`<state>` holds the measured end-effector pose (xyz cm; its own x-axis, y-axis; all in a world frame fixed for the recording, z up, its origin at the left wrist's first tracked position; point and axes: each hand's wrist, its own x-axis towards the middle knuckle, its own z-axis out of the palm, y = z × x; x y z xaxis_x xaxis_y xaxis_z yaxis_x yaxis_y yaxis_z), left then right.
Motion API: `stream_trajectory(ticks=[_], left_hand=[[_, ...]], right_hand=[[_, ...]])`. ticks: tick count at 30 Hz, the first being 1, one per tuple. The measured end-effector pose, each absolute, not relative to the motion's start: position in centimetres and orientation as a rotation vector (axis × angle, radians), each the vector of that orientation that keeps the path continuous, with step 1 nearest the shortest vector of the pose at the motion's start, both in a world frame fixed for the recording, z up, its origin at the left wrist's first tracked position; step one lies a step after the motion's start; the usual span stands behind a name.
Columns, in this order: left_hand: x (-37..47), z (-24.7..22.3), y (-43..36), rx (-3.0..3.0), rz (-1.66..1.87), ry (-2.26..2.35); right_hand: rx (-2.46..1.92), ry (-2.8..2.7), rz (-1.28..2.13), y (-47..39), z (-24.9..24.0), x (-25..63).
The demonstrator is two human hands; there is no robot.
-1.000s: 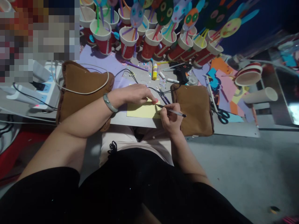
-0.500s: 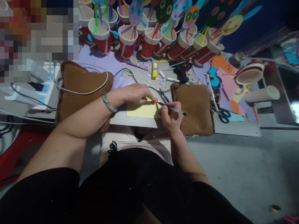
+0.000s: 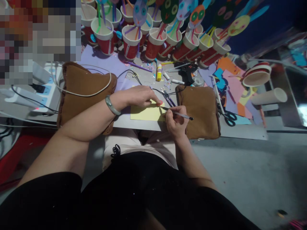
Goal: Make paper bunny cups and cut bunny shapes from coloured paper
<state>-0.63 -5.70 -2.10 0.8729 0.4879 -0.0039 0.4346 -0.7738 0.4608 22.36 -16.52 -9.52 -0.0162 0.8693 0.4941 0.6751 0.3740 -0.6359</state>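
Note:
A sheet of yellow paper (image 3: 144, 112) lies at the table's front edge. My left hand (image 3: 141, 95) rests over its upper part, index finger stretched out and pressing a small red round piece (image 3: 160, 103) down on the sheet; the other fingers are curled under. To the right, my right hand (image 3: 177, 120) is closed around a pen (image 3: 182, 114). Its tip points left at the paper, just below the red piece. Whether the tip touches the sheet I cannot tell.
Brown cushions flank the paper, a left cushion (image 3: 85, 80) and a right cushion (image 3: 200, 111). Behind lie a glue stick (image 3: 158, 72), a glue gun (image 3: 187, 73) and paper scraps. Red-and-white cups (image 3: 131, 41) stand at the back. Scissors (image 3: 229, 118) and a power strip (image 3: 49, 91) sit at the sides.
The pen in my right hand has shifted very slightly right and down. My left hand keeps its place on the red piece.

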Motion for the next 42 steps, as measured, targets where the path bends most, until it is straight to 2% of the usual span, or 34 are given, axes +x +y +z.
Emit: stream_trajectory(ticks=[22, 31, 38, 42], left_hand=[[-0.6, -1.8, -5.9, 2.584, 0.143, 0.704], [-0.7, -2.2, -5.8, 2.572, 0.2, 0.67], [-0.8, -1.9, -5.8, 2.578, 0.177, 0.664], [-0.8, -1.7, -5.8, 2.579, 0.157, 0.69]], right_hand=[[-1.411, -1.565, 0.376, -16.5, -8.7, 22.1], [-1.359, -1.608, 0.702, -14.7, -4.1, 23.6], [-1.33, -1.722, 0.679, -11.8, -0.3, 25.9], [-1.328, -1.812, 0.915, -7.5, -0.1, 25.2]])
